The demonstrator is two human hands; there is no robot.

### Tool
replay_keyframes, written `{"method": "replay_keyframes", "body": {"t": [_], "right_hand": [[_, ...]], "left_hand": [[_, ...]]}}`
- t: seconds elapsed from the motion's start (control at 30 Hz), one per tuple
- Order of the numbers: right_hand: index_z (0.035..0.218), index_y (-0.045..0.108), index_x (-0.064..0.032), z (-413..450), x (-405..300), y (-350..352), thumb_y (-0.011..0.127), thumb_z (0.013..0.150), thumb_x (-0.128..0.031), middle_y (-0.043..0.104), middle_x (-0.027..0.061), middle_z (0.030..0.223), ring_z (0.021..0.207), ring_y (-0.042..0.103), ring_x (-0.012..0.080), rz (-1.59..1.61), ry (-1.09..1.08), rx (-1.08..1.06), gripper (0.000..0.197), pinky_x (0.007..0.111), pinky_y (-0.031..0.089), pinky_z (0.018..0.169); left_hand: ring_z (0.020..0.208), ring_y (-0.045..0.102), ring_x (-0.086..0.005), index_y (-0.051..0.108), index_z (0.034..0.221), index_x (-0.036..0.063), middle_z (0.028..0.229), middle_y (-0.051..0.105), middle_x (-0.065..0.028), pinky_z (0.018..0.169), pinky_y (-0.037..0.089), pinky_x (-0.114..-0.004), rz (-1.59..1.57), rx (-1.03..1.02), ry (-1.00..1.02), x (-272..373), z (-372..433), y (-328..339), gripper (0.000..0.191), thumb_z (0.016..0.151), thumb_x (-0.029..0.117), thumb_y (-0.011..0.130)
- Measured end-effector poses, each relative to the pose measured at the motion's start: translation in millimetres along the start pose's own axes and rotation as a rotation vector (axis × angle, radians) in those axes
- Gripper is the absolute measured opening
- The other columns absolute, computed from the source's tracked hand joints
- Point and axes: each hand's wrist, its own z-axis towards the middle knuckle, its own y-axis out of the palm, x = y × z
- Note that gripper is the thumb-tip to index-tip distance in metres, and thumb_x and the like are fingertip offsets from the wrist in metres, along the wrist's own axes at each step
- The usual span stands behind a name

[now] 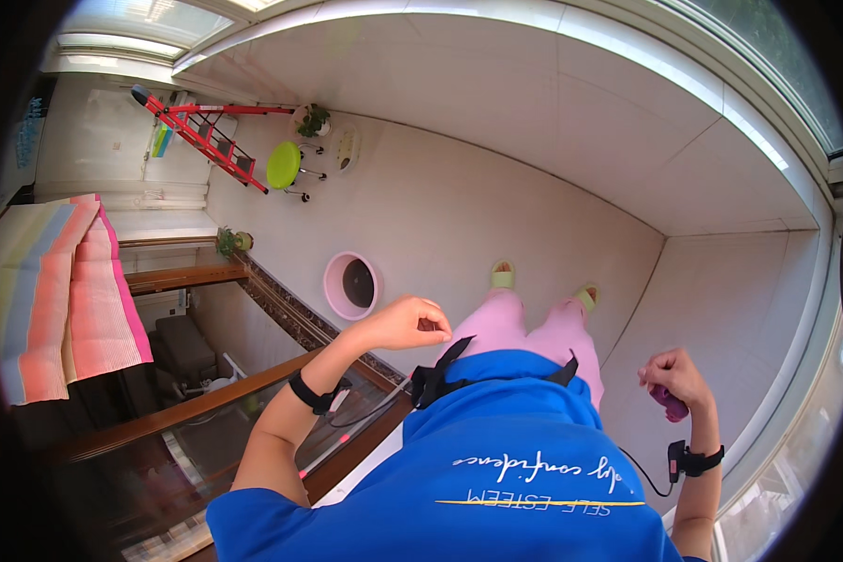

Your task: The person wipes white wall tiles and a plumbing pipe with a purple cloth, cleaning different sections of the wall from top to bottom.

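My left hand [409, 324] hovers above my left thigh with its fingers loosely curled and nothing visible in them. On the right, my right hand [676, 376] grips a small bunched purple cloth [669, 405], away from my body and near the wall. Most of the cloth is hidden in the palm. Beyond my left hand, a pink bucket [331, 286] stands on the floor with something dark inside it. Black straps with small devices circle both forearms.
A green-seated rolling stool [283, 165], a red folding stepladder [211, 144] and potted plants [314, 121] stand at the far left. Striped cloth [77, 302] hangs at left, near a wood-framed glass partition [204, 414]. A low wall [506, 91] with windows above borders the floor.
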Motion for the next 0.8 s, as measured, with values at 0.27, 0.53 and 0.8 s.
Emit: {"method": "replay_keyframes", "body": {"t": [0.27, 0.53, 0.8], "right_hand": [[0.104, 0.077, -0.0054, -29.3, 24.6, 130.1, 0.078, 0.085, -0.014, 0.069, 0.0016, 0.076, 0.068, 0.062, 0.0089, -0.091, 0.1, -0.205, 0.02, 0.026, 0.051, 0.065], [0.1, 0.077, -0.0075, -14.6, -10.4, 156.6, 0.076, 0.085, -0.02, 0.071, 0.002, 0.077, 0.068, 0.062, 0.0092, -0.2, 0.151, -0.158, 0.02, 0.026, 0.051, 0.065], [0.095, 0.076, -0.0046, 17.0, -45.9, 142.4, 0.076, 0.082, -0.014, 0.068, 0.0002, 0.074, 0.064, 0.058, 0.0073, -0.132, 0.185, -0.326, 0.016, 0.026, 0.049, 0.062]], "left_hand": [[0.074, 0.062, -0.0082, 0.076, 0.099, 0.0047, 0.09, 0.07, -0.0022, 0.068, 0.05, -0.025, -0.112, -0.058, -0.027, -66.9, -77.3, -15.6, 0.012, 0.089, 0.013, 0.076], [0.067, 0.058, -0.006, 0.076, 0.087, 0.0025, 0.08, 0.07, -0.0016, 0.061, 0.047, -0.024, -0.122, -0.123, -0.282, -97.4, -132.4, -21.3, 0.014, 0.086, 0.016, 0.08], [0.078, 0.064, -0.0078, 0.063, 0.119, 0.0005, 0.091, 0.073, -0.0035, 0.069, 0.052, -0.024, -0.506, 0.218, -0.407, -82.8, -185.6, 55.9, 0.039, 0.084, 0.008, 0.079]]}}
